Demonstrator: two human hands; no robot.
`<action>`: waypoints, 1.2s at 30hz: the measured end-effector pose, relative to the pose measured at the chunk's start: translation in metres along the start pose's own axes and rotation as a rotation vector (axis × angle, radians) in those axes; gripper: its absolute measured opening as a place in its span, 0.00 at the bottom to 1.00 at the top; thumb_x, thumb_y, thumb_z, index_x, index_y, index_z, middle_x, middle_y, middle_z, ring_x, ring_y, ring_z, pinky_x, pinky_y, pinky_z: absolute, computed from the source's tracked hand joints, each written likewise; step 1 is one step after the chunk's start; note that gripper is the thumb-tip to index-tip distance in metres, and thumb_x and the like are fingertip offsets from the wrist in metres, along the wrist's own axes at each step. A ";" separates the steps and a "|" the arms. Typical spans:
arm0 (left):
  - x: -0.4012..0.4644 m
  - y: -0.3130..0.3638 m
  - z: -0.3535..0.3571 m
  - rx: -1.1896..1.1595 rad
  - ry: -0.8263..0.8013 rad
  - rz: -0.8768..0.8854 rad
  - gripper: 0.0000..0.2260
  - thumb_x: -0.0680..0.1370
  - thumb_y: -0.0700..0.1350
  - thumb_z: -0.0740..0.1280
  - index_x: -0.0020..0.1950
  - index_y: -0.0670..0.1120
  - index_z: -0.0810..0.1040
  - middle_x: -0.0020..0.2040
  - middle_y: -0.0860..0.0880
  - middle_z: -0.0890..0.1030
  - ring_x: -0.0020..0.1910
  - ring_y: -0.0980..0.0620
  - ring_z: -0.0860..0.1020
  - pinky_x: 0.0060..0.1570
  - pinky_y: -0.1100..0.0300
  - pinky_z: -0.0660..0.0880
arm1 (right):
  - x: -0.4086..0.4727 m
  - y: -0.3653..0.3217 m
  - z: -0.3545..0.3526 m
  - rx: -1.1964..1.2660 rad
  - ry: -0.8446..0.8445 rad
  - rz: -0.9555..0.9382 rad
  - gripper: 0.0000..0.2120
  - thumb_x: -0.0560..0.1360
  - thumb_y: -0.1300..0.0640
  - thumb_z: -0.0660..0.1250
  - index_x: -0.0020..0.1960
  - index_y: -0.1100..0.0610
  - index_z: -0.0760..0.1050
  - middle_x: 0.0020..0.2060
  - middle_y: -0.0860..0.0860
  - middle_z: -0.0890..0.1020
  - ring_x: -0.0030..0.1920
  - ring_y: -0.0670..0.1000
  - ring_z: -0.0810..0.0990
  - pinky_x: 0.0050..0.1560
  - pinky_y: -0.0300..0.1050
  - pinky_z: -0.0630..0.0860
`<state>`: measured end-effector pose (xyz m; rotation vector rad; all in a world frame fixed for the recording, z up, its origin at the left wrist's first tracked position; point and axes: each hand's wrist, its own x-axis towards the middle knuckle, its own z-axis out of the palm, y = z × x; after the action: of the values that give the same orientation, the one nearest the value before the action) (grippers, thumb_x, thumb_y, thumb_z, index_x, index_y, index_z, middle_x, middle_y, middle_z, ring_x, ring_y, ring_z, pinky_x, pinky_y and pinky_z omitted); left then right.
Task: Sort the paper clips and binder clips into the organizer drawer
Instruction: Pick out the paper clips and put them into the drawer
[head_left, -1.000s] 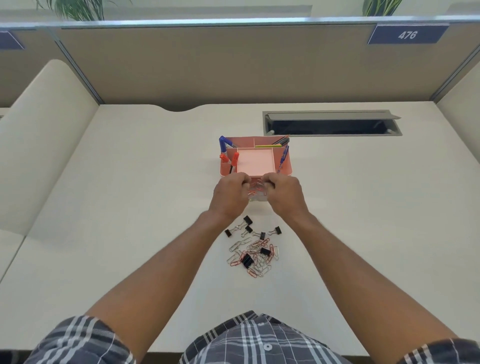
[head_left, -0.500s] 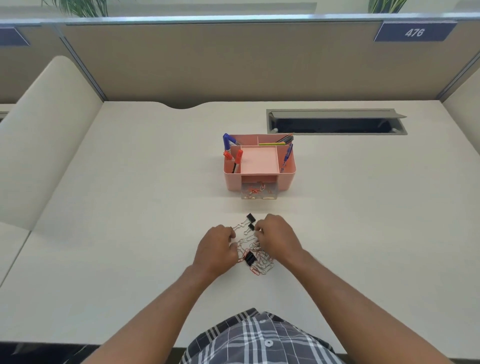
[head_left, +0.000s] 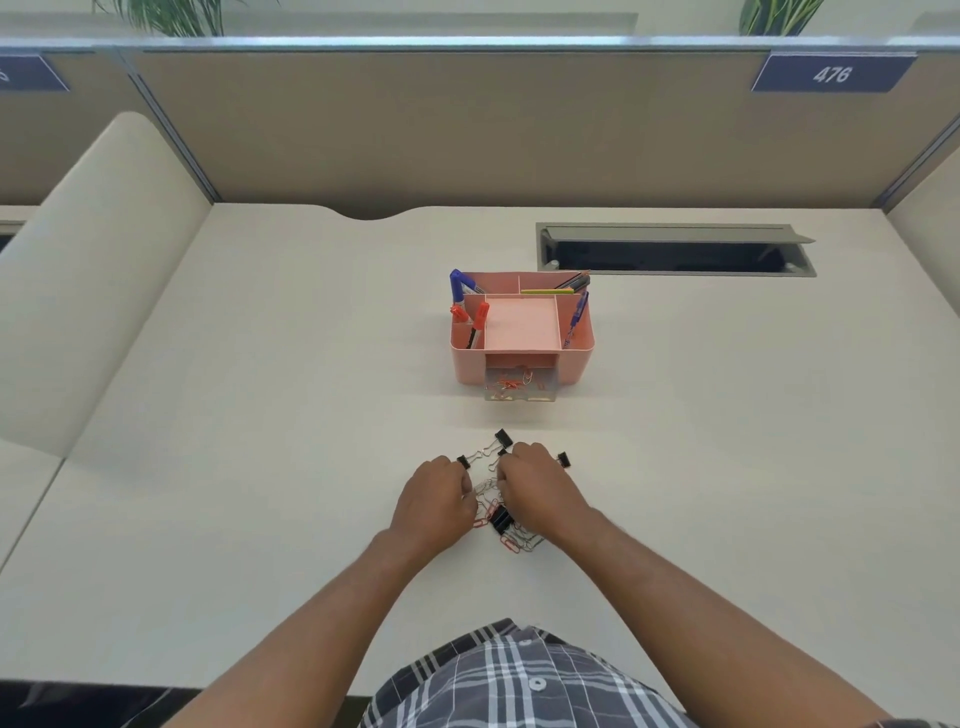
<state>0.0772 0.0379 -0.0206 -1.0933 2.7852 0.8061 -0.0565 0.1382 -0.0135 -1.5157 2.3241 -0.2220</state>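
Observation:
A pink desk organizer (head_left: 576, 358) stands mid-desk, its clear drawer (head_left: 521, 391) pulled out at the front with a few red and silver paper clips inside. Nearer me lies a pile of paper clips (head_left: 511, 538) and black binder clips (head_left: 503, 438). My left hand (head_left: 435, 501) and my right hand (head_left: 535, 480) rest on the pile from either side, fingers curled down into the clips. The fingertips are hidden, so what each hand holds does not show.
Pens and markers (head_left: 457, 285) stand in the organizer's compartments. A cable slot with a raised lid (head_left: 675, 248) is set into the desk behind it on the right. Partition walls (head_left: 467, 130) close off the back and both sides.
Both hands have come back from the drawer to the pile of clips near me. Since half a second ago they have only closed in a little on the pile.

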 end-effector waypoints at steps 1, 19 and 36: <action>0.000 0.000 -0.001 -0.002 -0.005 0.004 0.02 0.74 0.45 0.65 0.41 0.50 0.75 0.43 0.52 0.77 0.44 0.51 0.74 0.39 0.60 0.67 | 0.000 0.000 0.000 -0.002 -0.004 -0.001 0.04 0.75 0.64 0.63 0.48 0.59 0.75 0.48 0.55 0.76 0.51 0.57 0.73 0.46 0.52 0.74; 0.042 0.043 -0.055 -0.436 0.167 -0.064 0.05 0.72 0.42 0.67 0.36 0.50 0.77 0.33 0.54 0.81 0.32 0.57 0.78 0.31 0.69 0.72 | 0.018 0.021 -0.083 0.590 0.466 0.158 0.06 0.77 0.60 0.64 0.45 0.55 0.79 0.37 0.46 0.81 0.38 0.46 0.78 0.39 0.40 0.75; 0.038 0.043 -0.035 -0.187 0.056 0.104 0.04 0.79 0.44 0.65 0.48 0.50 0.80 0.43 0.53 0.79 0.42 0.52 0.77 0.43 0.57 0.74 | -0.002 0.046 -0.066 0.424 0.202 0.229 0.08 0.76 0.60 0.65 0.50 0.54 0.82 0.46 0.49 0.84 0.47 0.50 0.80 0.50 0.46 0.77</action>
<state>0.0260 0.0236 0.0202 -1.0170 2.8823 1.0822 -0.1202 0.1545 0.0332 -1.0539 2.3780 -0.7823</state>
